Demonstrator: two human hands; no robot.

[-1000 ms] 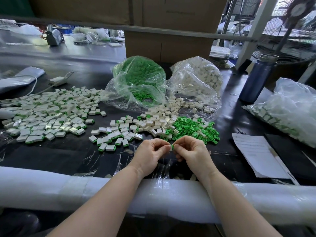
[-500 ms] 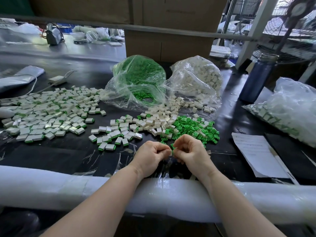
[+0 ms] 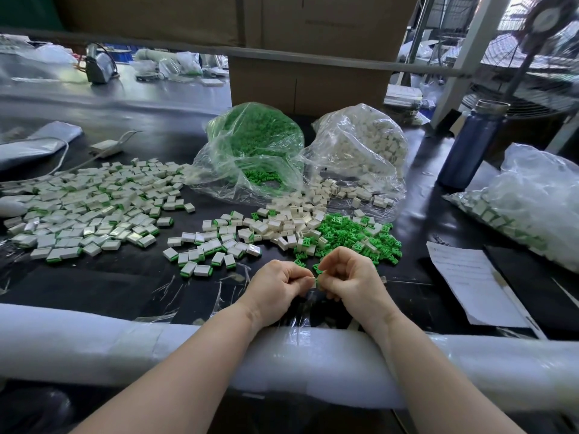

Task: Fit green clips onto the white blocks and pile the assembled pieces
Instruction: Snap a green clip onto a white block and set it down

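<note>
bare table (image 3: 103, 286) left of hands (image 3: 313, 285); clip heap (image 3: 354, 236) ahead.

Bright daylight from far right, blown out near the fan (image 3: 551, 23). Glare streaks across the dark table (image 3: 131, 289) and plastic bags. Wide-angle bending at edges; sharp centre.

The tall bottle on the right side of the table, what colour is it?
The bottle is dark blue with a silvery metal top, seen in the head view.

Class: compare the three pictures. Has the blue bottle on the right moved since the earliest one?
No. The blue bottle stands in the same place beside the clear bag of assembled pieces, behind the sheet of paper.
</note>
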